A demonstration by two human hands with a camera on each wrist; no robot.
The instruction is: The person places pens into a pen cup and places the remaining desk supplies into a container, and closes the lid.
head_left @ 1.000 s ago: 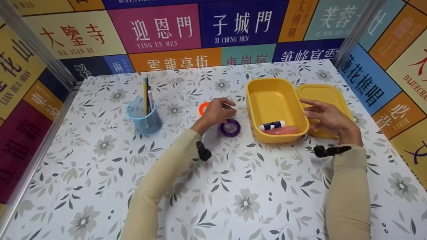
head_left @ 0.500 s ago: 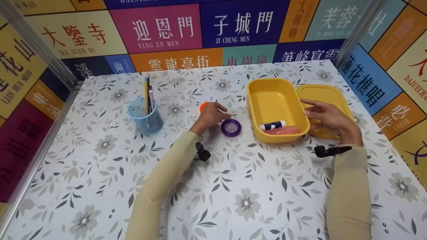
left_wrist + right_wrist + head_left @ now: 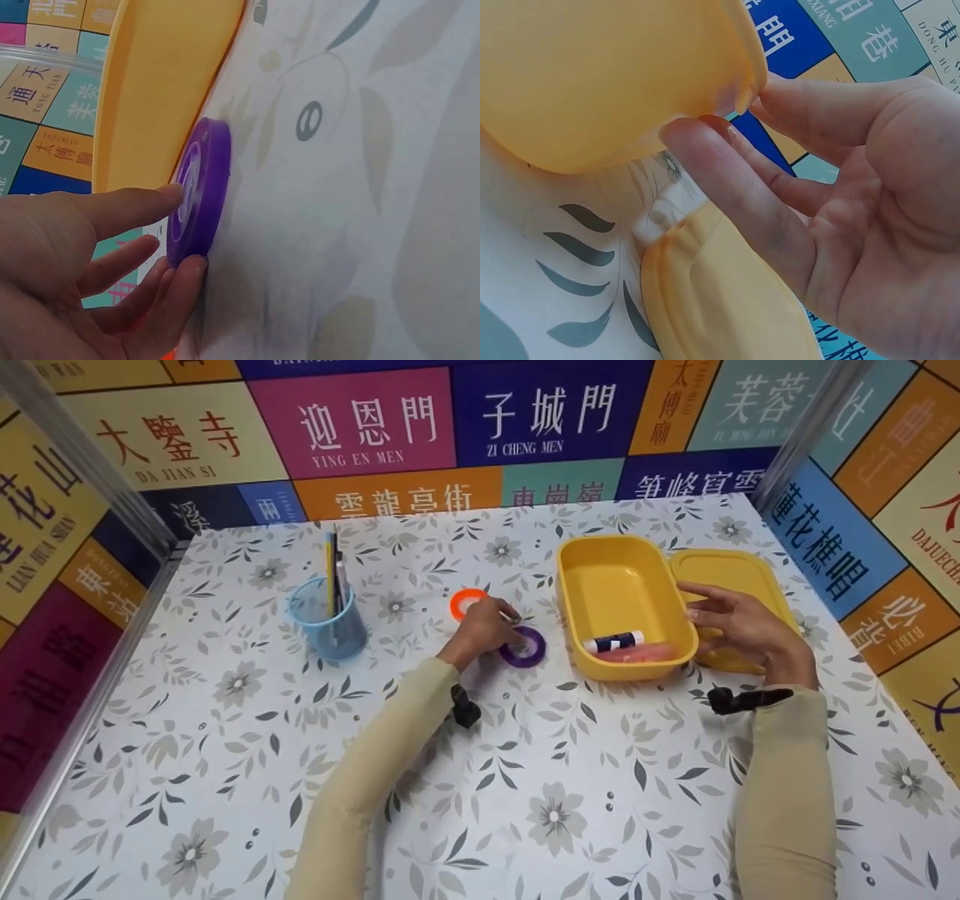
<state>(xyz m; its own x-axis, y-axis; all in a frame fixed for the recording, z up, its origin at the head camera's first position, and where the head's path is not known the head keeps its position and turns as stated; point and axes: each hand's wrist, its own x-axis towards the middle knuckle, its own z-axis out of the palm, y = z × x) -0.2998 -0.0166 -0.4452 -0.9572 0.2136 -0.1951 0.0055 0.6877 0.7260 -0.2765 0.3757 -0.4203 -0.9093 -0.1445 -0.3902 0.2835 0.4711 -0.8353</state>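
Observation:
My left hand (image 3: 486, 628) is at the purple tape roll (image 3: 534, 657), which lies on the patterned tabletop. In the left wrist view, one fingertip touches the inside of the purple tape roll (image 3: 217, 172) and another pinches its lower edge. Just behind that hand is an orange tape roll (image 3: 459, 606), partly covered. My right hand (image 3: 750, 631) rests with fairly straight fingers against the right outer wall of the yellow box (image 3: 615, 585). In the right wrist view the fingertips touch the box's wall (image 3: 615, 82). Inside the box are a glue stick (image 3: 615, 642) and a pinkish object (image 3: 637, 653).
A yellow lid (image 3: 731, 566) lies to the right of the box, partly under my right hand. A light-blue pen cup (image 3: 334, 634) holding several pencils and pens (image 3: 330, 562) stands at left. Printed panels (image 3: 352, 420) wall in the table's back and sides.
My left hand first drew back left toward the orange tape roll, then came right and down onto the purple one. The right hand stays at the box.

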